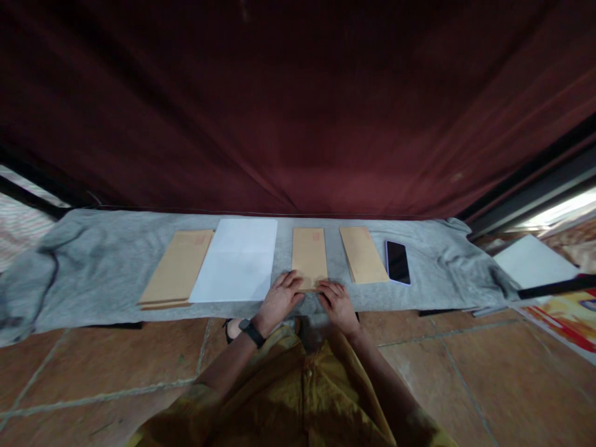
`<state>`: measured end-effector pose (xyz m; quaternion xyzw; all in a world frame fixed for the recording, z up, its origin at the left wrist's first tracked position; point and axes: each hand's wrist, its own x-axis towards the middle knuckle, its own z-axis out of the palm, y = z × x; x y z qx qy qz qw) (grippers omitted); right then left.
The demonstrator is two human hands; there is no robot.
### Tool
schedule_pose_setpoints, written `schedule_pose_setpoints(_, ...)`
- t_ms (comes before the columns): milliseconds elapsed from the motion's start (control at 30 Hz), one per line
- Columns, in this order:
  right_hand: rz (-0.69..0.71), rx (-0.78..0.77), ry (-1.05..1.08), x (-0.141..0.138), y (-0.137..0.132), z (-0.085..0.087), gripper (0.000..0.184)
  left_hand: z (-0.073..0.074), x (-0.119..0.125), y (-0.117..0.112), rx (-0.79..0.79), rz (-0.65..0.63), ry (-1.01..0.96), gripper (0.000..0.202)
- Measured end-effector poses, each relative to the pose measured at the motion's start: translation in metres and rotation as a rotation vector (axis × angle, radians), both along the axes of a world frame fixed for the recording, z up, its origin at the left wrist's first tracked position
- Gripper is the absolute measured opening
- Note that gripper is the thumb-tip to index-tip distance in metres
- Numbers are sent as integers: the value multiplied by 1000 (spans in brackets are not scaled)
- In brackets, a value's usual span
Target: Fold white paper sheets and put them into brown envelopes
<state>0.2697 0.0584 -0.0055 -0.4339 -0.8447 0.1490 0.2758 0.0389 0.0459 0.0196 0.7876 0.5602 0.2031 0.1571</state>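
Observation:
A brown paper envelope (pixel 309 251) with a small reddish mark near its far end lies lengthwise in front of me. My left hand (pixel 282 298) has its fingers on the envelope's near left corner, the thumb close to the near edge. At the near right corner my right hand (pixel 338 303) holds the same end with bent fingers. Between the two hands the near edge of the envelope shows; part of it is hidden under the fingertips. A dark watch is on my left wrist.
White paper sheets (pixel 237 261) lie to the left, beside a pile of brown envelopes (pixel 174 267). Rightward are more brown envelopes (pixel 364 254) and a phone (pixel 397 262). Grey cloth (pixel 440 267) covers the narrow table; a dark red curtain (pixel 298 124) hangs behind it.

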Motion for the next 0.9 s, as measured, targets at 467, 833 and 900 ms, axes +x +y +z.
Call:
schedule_pose_setpoints(467, -82, -15, 30, -8, 14, -1, 22, -3, 5, 2, 62, 104, -94, 24)
schedule_pose_setpoints(833, -147, -29, 23, -15, 18, -4, 15, -3, 12, 2, 99, 180, -122, 22)
schedule_pose_setpoints(900, -156, -29, 25, -16, 18, -4, 14, -3, 13, 3, 109, 184, -115, 22)
